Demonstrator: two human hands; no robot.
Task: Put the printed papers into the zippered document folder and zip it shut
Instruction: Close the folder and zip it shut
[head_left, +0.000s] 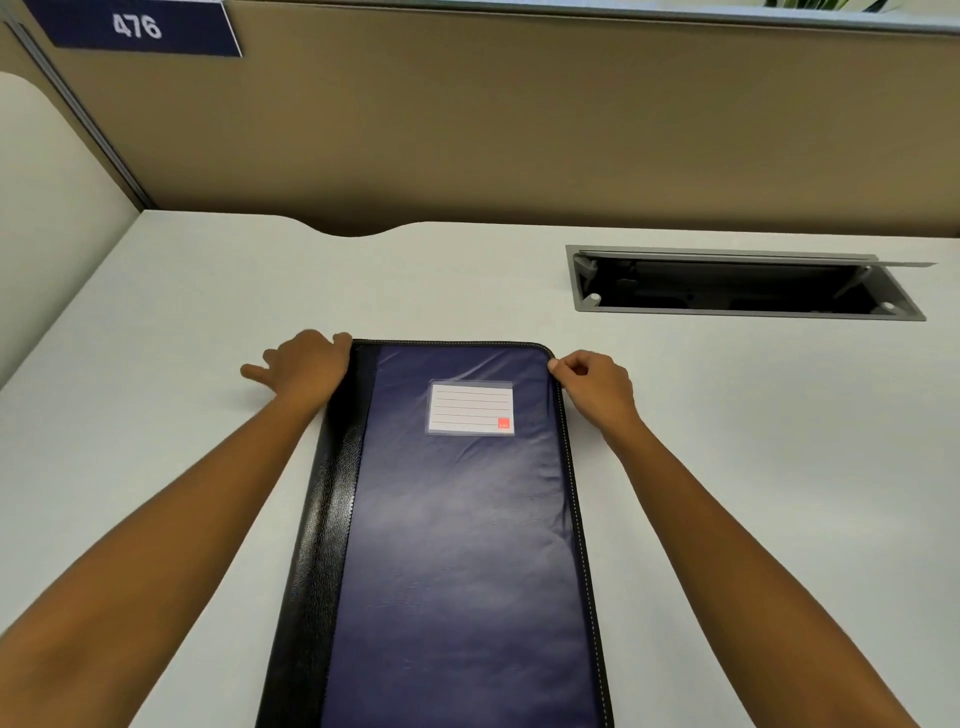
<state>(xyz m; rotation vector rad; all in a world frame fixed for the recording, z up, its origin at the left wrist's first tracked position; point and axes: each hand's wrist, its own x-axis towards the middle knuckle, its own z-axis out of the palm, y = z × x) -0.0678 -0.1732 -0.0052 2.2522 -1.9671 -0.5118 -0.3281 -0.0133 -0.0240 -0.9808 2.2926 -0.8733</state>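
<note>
A dark blue document folder (457, 530) with a black spine and a white label pocket lies closed on the white desk (727, 415), its long side running toward me. My left hand (306, 366) rests on the folder's far left corner at the spine, fingers spread. At the far right corner my right hand (592, 384) pinches something small at the zipper edge, apparently the zipper pull, which is hidden by the fingers. No printed papers are visible.
An open cable tray (743, 286) with a raised metal lid is sunk into the desk at the back right. A brown partition (519, 130) stands behind the desk, with a blue sign reading 476 (137, 26) at the top left.
</note>
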